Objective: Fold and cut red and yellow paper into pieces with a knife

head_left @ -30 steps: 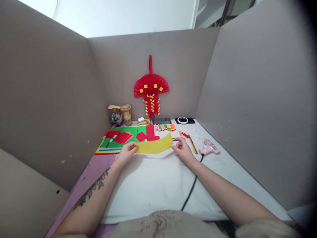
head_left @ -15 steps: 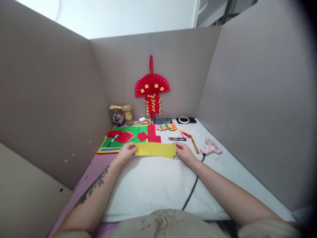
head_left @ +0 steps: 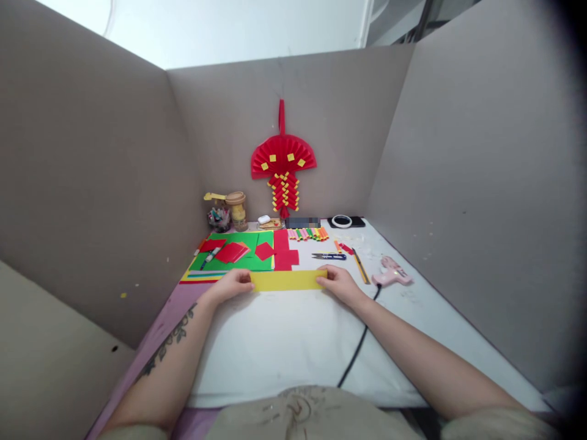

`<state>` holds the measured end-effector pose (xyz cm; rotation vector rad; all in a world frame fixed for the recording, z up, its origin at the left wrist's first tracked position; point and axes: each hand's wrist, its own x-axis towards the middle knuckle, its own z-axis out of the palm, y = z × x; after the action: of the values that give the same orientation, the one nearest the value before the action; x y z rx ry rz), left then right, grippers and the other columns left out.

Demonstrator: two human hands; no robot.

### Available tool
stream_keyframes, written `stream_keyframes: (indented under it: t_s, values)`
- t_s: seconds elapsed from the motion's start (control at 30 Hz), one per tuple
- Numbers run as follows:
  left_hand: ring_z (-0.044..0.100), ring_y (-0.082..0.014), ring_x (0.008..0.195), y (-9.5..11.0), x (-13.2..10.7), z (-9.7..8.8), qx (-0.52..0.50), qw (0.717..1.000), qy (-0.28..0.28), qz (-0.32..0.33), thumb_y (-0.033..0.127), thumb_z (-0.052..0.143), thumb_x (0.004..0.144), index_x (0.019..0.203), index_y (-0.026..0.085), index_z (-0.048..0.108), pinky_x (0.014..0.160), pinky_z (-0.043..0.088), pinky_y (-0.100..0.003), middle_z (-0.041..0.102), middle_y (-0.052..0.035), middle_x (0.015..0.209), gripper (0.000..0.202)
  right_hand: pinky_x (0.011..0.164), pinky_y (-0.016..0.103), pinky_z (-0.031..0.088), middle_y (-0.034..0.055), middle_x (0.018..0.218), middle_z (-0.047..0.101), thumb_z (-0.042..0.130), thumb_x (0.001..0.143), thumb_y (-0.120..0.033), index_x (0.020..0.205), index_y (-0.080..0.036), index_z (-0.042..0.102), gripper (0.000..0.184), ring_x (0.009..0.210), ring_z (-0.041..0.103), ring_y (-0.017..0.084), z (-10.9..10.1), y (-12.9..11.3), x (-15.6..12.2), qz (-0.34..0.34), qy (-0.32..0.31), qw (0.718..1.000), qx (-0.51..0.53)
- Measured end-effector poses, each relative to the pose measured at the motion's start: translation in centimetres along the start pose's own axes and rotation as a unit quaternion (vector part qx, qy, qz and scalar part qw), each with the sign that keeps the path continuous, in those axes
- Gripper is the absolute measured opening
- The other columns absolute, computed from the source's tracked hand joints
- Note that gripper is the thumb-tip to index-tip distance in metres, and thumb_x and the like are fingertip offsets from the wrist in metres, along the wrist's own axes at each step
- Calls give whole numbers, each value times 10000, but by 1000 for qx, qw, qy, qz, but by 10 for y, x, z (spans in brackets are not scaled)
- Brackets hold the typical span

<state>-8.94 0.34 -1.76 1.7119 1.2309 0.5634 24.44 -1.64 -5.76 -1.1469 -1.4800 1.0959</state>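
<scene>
A long yellow paper strip (head_left: 286, 280) lies across the white sheet (head_left: 293, 342) on the table. My left hand (head_left: 232, 285) pinches its left end and my right hand (head_left: 338, 283) pinches its right end, both with fingers closed on the paper. The strip looks flat and narrow, stretched between the two hands. Just beyond it lie red paper pieces (head_left: 285, 250) and small blue-handled scissors (head_left: 328, 256).
A green sheet (head_left: 238, 252) with red squares lies at the back left, with rolled paper tubes (head_left: 307, 233), a pen jar (head_left: 218, 218) and a tape roll (head_left: 342, 221) behind. A pink glue gun (head_left: 391, 271) with its black cord (head_left: 355, 357) sits right. Cardboard walls enclose the table; a red paper ornament (head_left: 283, 162) hangs there.
The yellow strip was arched upward, then came down flat and now shows narrower. Both hands stayed on its ends and shifted slightly toward me.
</scene>
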Motion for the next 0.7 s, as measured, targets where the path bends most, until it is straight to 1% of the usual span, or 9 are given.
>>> stream_keyframes:
  t_s: [0.13,0.27,0.37,0.47,0.53,0.6,0.7]
  values:
    - [473,-131,560,1,0,-1,96,995,13,21,412,658,611,671,138,600,501,313,-222,550,18,596,287,621,271,466,36,779,660,655,647,-316,847,-148,618,263,688,595,171,1,0,0,-5,-6,1000,-17]
    - [432,-118,553,3,2,1,137,990,12,33,427,621,646,665,134,601,492,295,-211,526,19,591,294,608,269,448,34,748,645,630,679,-342,854,-143,636,266,663,569,165,-2,-3,0,-15,10,998,-66]
    - [393,-104,512,6,1,2,117,992,30,39,429,582,687,667,138,616,466,275,-206,512,20,562,294,620,273,436,34,736,636,610,700,-351,821,-148,648,239,661,553,162,-3,-7,-1,-37,30,995,-85]
    - [380,-97,484,8,0,3,80,995,44,51,414,579,703,764,141,660,450,268,-205,535,15,577,292,611,272,428,31,732,632,606,710,-353,837,-157,659,240,650,541,158,-3,-10,-3,-52,38,994,-85]
    - [380,-95,475,9,-1,4,65,995,46,54,399,597,697,846,142,674,441,267,-204,540,15,582,307,559,262,408,16,673,609,610,709,-357,857,-162,664,251,600,517,148,-2,-12,-3,-46,37,994,-90]
    - [380,-94,470,8,-1,4,59,996,47,55,389,610,693,889,140,674,431,263,-200,534,17,581,323,524,255,392,6,630,587,616,704,-361,863,-163,664,259,566,502,142,-2,-12,-4,-40,38,994,-90]
    - [381,-90,471,6,1,6,54,995,55,56,387,608,701,937,134,659,423,258,-195,521,22,587,350,529,258,406,12,646,599,625,695,-364,866,-161,658,267,570,522,145,-1,-11,-4,-34,39,996,-70]
